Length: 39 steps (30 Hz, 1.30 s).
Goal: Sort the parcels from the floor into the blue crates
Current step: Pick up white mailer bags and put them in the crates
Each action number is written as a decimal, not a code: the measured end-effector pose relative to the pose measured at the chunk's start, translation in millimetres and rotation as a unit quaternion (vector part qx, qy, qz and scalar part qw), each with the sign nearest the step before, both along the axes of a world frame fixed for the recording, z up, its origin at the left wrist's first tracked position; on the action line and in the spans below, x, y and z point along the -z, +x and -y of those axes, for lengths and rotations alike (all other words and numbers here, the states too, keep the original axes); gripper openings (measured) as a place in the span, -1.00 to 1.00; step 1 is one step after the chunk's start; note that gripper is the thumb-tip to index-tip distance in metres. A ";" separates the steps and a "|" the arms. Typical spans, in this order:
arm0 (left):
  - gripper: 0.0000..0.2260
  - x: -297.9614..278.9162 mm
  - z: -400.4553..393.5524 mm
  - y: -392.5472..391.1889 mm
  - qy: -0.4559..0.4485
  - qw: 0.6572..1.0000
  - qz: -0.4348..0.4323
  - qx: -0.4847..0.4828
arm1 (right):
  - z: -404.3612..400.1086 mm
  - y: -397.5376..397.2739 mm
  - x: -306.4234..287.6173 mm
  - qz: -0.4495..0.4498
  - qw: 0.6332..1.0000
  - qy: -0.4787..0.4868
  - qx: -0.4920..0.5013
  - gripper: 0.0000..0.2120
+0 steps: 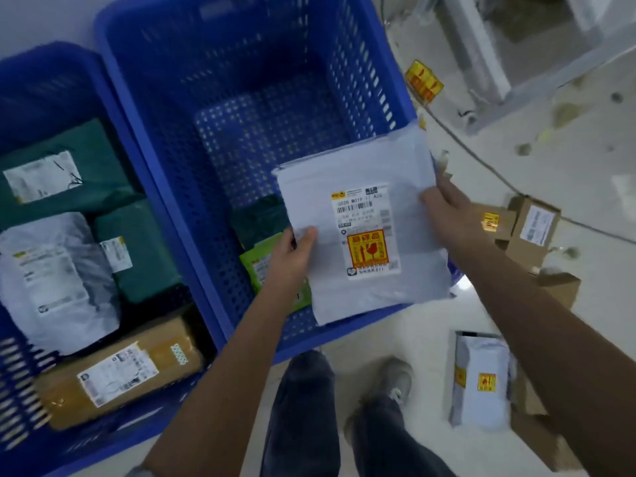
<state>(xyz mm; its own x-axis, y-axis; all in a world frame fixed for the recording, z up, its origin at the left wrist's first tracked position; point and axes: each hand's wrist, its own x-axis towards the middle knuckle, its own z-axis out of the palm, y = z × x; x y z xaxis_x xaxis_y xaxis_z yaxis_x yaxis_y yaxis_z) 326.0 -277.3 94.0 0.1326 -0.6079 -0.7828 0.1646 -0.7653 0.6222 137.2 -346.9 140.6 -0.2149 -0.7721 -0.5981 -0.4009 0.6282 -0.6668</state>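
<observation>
Both hands gripped the flat white plastic mailer (361, 232) over the near right corner of the big blue perforated crate (241, 98): left hand (292, 251) pinched its left edge, right hand (447, 208) its right edge. Long axis ran away from the person, tilted slightly left (label up).

The pale, glossy floor (406, 339) carries two blue perforated plastic crates, a large one (213, 80) and, touching its left side, a second one (31, 67). To the right, a grey plastic mailer bag with a yellow sticker (481, 376) lies flat on the floor. Farther back are small brown cardboard boxes (531, 227), and a thin cable (481, 160) runs across the floor.
</observation>
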 end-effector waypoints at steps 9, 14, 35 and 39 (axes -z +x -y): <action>-0.82 113.7 24.1 -4.6 0.150 0.979 -0.026 -0.138 | 42.4 16.0 124.8 -0.040 0.989 0.067 -0.122 -0.61; -0.55 178.4 20.3 -16.8 0.181 0.982 0.042 -0.046 | 25.6 -0.1 199.6 -0.180 0.960 0.107 -0.184 -0.74; -0.46 271.6 9.6 -69.1 0.264 0.957 0.098 0.066 | 8.2 -4.2 298.6 -0.179 0.831 0.321 -0.418 -0.37; -0.63 226.5 16.0 -75.2 0.259 0.942 0.136 0.161 | 1.5 12.9 257.7 -0.132 0.841 0.356 -0.385 -0.71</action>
<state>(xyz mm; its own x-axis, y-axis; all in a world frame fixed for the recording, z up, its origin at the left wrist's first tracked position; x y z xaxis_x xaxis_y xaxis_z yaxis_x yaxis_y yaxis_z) 250.9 -293.3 -132.5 0.2458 -0.1959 -0.9493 -0.2397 -0.9612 0.1363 150.1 -348.4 -117.2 -0.0126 -0.2104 -0.9775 -0.9468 0.3170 -0.0560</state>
